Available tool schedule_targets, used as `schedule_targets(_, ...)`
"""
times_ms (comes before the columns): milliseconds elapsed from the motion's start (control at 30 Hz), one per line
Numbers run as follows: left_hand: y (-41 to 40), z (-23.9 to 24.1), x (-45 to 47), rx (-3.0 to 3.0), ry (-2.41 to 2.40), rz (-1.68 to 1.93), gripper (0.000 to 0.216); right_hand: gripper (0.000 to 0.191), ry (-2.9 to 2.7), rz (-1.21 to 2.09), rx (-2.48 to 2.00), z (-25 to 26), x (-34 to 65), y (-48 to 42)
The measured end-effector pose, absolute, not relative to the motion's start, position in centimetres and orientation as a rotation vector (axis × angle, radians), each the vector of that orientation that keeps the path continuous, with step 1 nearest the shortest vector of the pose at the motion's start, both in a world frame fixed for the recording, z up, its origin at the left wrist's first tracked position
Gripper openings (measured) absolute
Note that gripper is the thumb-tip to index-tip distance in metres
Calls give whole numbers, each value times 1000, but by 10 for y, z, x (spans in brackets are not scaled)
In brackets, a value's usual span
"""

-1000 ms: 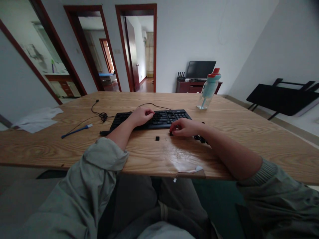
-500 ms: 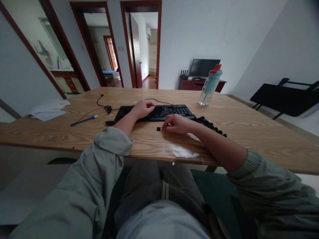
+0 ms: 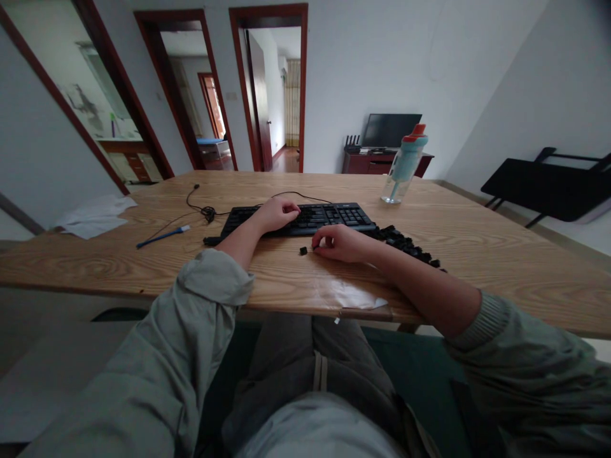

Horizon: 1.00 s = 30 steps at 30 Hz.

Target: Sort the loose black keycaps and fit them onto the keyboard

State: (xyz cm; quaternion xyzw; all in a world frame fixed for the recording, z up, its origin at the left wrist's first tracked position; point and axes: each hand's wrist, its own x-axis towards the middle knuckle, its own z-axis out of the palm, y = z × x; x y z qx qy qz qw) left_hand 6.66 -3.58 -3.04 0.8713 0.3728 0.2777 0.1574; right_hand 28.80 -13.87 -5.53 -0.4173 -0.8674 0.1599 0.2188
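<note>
A black keyboard [image 3: 334, 217] lies on the wooden table [image 3: 501, 254]. My left hand [image 3: 278, 214] rests on its left half with the fingers curled onto the keys. In front of the keyboard, my right hand [image 3: 337, 243] lies on the table with the fingers pinched together; what they hold is too small to make out. A loose black keycap [image 3: 303, 250] sits on the wood just left of that hand. A row of several loose black keycaps [image 3: 410, 246] runs along the table behind my right forearm.
A teal bottle with a red lid [image 3: 403, 166] stands at the back right of the table. A blue pen [image 3: 163, 236], the keyboard cable [image 3: 203, 210] and white paper [image 3: 95, 215] lie at the left. A folded black table [image 3: 548, 187] leans against the right wall.
My right hand has slid left along the table toward the single keycap. The row of keycaps behind my forearm has come into view. My left hand has stayed on the keyboard.
</note>
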Motion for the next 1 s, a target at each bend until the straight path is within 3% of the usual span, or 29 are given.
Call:
schedule_targets(133, -53, -15, 62, 2449, 941, 230, 28, 23, -2398, 475, -1125, -58, 287, -138)
schedule_targets(233, -67, -10, 63, 2369, 898, 15, 29, 21, -2347, 459, -1181, -61, 287, -136)
schedule_targets(1000, -62, -27, 71, 2463, 827, 77, 21, 22, -2392, 351, -1165, -57, 283, -142)
